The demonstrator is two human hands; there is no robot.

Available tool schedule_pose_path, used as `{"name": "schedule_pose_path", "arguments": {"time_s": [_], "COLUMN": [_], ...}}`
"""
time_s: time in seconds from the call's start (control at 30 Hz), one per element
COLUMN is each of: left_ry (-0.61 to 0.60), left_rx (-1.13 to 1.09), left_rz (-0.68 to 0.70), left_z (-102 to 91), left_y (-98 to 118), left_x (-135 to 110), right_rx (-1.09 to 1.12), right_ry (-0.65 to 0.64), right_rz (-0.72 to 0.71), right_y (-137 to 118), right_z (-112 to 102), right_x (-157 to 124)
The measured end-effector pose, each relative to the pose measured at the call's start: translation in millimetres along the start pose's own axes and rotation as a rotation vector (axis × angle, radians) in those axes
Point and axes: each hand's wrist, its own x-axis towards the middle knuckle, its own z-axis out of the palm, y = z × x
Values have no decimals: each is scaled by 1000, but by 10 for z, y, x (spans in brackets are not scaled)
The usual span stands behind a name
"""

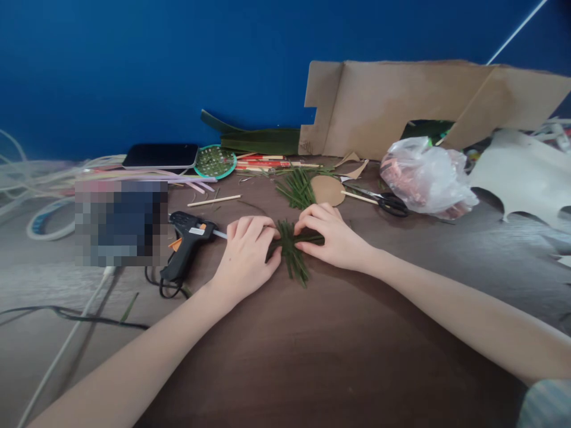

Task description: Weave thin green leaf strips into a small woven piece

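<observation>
Head view of a craft counter [312, 356]. Both hands meet at a leaf bundle [292, 257], a short sheaf of narrow green strips lying fanned on the counter near its middle. A darker green band runs crosswise over the bundle.

The left hand [247, 252] has its fingers curled and closed, pinching the band's left end against the bundle. The right hand [332, 238] has its fingers drawn together and pinches the band's right end from above. The bundle lies directly between the two hands, touching both, with its lower tips fanning out toward the viewer.

Judged from this hold, the step in hand is cinching or fixing the strips together at their waist. That work calls for even pressure from both sides so the strips do not splay, and for one hand to come free without the band slackening.

A black glue gun [187, 244] rests just beside the left hand, its nozzle pointing toward the knuckles. Loose green strips [297, 187] and a cardboard disc [328, 190] lie just beyond the hands. Scissors [388, 202] and a plastic bag [423, 175] lie farther right, in front of a cut cardboard sheet [401, 101].
</observation>
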Motion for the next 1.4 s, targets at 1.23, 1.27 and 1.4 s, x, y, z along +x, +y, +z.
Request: {"name": "schedule_pose_path", "arguments": {"time_s": [1.23, 1.27, 1.4], "left_ry": [-75, -74, -67], "left_rx": [-120, -119, -114], "left_rz": [-68, -68, -65], "left_z": [-57, -56, -47], "left_y": [20, 19, 15], "left_x": [9, 9, 12], "right_rx": [-272, -274, -263], "right_ry": [214, 211, 205], "right_rz": [24, 24, 18], "right_y": [147, 148, 147], "right_z": [36, 38, 41], "right_x": [48, 47, 52]}}
